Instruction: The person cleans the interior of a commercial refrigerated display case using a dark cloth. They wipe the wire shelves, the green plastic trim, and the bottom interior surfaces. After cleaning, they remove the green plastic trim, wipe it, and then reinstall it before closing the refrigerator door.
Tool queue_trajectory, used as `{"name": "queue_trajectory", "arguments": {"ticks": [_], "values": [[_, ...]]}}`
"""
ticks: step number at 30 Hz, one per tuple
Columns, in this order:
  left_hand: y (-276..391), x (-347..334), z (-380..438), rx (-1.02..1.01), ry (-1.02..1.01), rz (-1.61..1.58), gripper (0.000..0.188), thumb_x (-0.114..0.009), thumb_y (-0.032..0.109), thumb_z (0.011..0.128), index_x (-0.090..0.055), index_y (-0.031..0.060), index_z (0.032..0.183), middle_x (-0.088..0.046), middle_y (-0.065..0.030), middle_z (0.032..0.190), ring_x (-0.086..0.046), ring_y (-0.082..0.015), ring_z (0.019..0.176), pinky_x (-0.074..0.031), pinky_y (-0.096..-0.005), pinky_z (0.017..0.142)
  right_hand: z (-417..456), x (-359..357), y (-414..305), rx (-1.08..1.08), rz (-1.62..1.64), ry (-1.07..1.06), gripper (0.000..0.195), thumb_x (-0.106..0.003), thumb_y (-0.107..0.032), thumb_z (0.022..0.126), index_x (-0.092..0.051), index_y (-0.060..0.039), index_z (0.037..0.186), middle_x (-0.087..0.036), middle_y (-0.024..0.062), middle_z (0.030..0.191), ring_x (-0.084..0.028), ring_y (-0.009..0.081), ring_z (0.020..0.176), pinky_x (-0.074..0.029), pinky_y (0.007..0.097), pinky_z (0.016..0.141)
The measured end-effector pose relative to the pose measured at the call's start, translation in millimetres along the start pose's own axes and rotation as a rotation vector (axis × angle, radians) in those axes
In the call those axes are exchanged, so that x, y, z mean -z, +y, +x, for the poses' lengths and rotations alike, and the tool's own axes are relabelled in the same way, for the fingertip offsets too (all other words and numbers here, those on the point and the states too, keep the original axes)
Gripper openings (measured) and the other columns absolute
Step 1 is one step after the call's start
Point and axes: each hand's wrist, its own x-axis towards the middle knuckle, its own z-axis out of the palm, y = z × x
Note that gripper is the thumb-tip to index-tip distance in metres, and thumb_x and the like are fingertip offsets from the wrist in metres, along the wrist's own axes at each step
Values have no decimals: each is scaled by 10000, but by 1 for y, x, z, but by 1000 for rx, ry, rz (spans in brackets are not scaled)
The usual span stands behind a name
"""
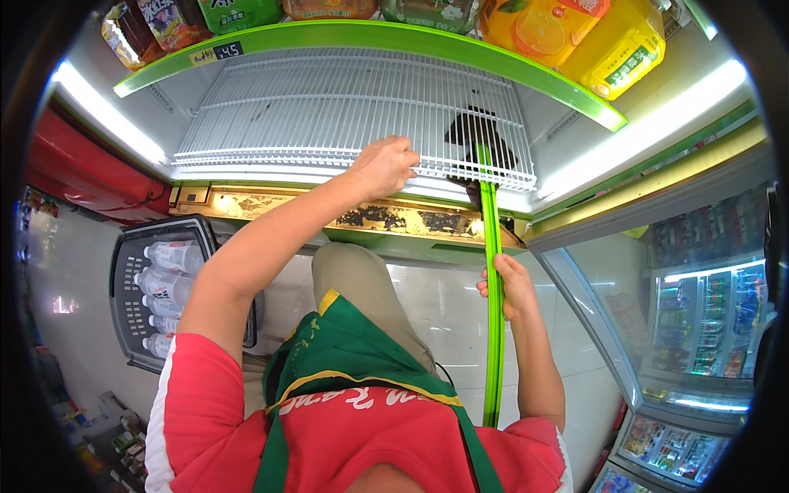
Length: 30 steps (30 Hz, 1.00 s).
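My left hand [385, 166] grips the front edge of a white wire shelf [296, 117] inside a lit drinks cooler. A long bright-green plastic strip [493, 308] is held in my right hand [508, 286], below the cooler's front edge. The strip's upper end reaches up to the right part of the wire shelf. Beneath the wires there lies a dark, crumpled-looking thing [478, 138], whose kind I cannot tell.
Bottled drinks [542, 31] stand on an upper shelf with a green front strip [370, 34]. At the left, a grey plastic basket [117, 296] holds several clear bottles. A glass cooler door [592, 314] stands open at the right. Gold-coloured trim [290, 206] runs along the cooler's lower front.
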Motion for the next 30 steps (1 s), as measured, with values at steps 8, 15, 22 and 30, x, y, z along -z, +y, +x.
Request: {"name": "queue_trajectory", "arguments": {"ticks": [8, 15, 22, 30], "values": [[4, 0, 6, -9, -51, -7, 127, -675, 158, 732, -601, 55, 724, -535, -111, 787, -569, -298, 816, -476, -416, 712, 66, -40, -45, 69, -192, -21, 265, -475, -233, 946, -522, 23, 995, -550, 111, 700, -572, 208, 499, -512, 322, 445], [0, -2, 1, -9, -23, 36, 124, -697, 145, 711, -605, 68, 741, -542, -77, 788, -572, -273, 794, -477, -394, 684, 78, -58, -33, 34, 33, -206, 301, -509, -208, 937, -466, 43, 1098, -566, 138, 826, -629, 242, 670, -571, 367, 624], [4, 2, 0, 11, -131, 43, 137, -693, 133, 706, -626, 58, 799, -551, -114, 828, -580, -293, 842, -478, -408, 730, 64, -45, 20, 183, 108, -249, 293, -536, 4, 848, -477, 61, 1130, -622, 162, 917, -649, 258, 781, -554, 355, 743], [18, -11, 17, 9, -375, 294, 608, -548, 71, 801, -413, 332, 1333, -518, -128, 1027, -597, -316, 861, -462, -404, 712, 74, -65, 4, 266, 125, -193, 428, -497, -8, 892, -322, 18, 1283, -608, 178, 954, -651, 264, 758, -573, 387, 695]]}}
